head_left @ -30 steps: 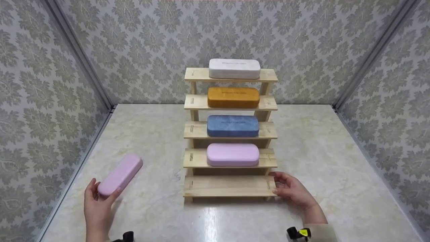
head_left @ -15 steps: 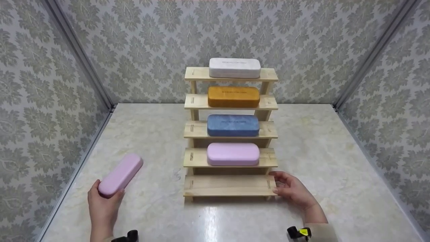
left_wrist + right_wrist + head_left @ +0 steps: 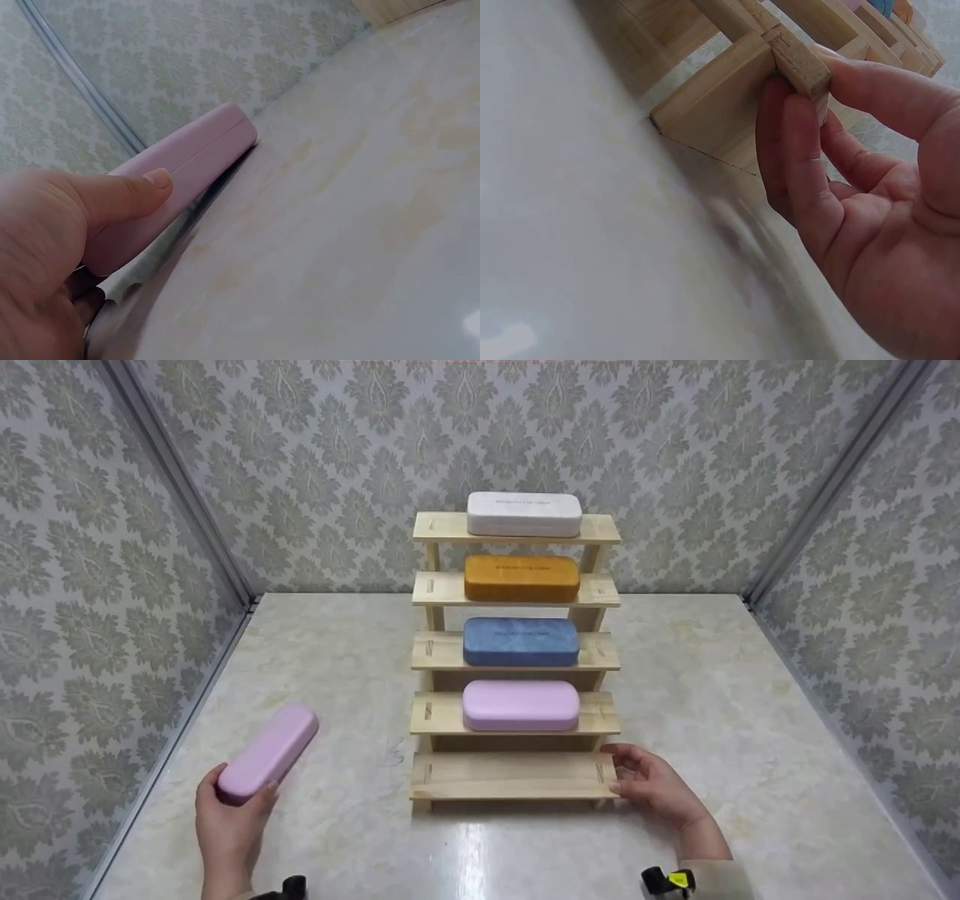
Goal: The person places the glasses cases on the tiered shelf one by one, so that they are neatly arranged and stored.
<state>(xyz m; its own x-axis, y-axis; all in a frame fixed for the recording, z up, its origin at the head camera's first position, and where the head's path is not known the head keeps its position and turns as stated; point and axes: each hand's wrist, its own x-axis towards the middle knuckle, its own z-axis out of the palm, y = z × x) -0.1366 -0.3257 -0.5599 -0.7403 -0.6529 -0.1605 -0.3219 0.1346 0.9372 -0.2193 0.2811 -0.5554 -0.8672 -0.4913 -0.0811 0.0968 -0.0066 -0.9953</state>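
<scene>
At the left of the table, a pink glasses case [image 3: 270,750] lies slantwise. My left hand [image 3: 231,825] grips its near end, thumb on one long side and fingers on the other. In the left wrist view a dark gap shows under the case [image 3: 187,161], and its near end seems slightly raised. My right hand [image 3: 660,787] pinches the right end of the lowest shelf on a stepped wooden rack [image 3: 517,776]. From the right wrist view, the thumb lies over the board's end [image 3: 802,64] with fingertips beneath it.
On the rack's upper steps sit a white case [image 3: 523,514], an orange case [image 3: 521,578], a blue case [image 3: 520,642] and another pink case [image 3: 520,706], one per step. Patterned walls [image 3: 465,420] enclose the table [image 3: 345,660] at the back and sides.
My left hand has shifted slightly right and closed around the pink case's near end. The case has hardly moved. My right hand stays on the lowest shelf.
</scene>
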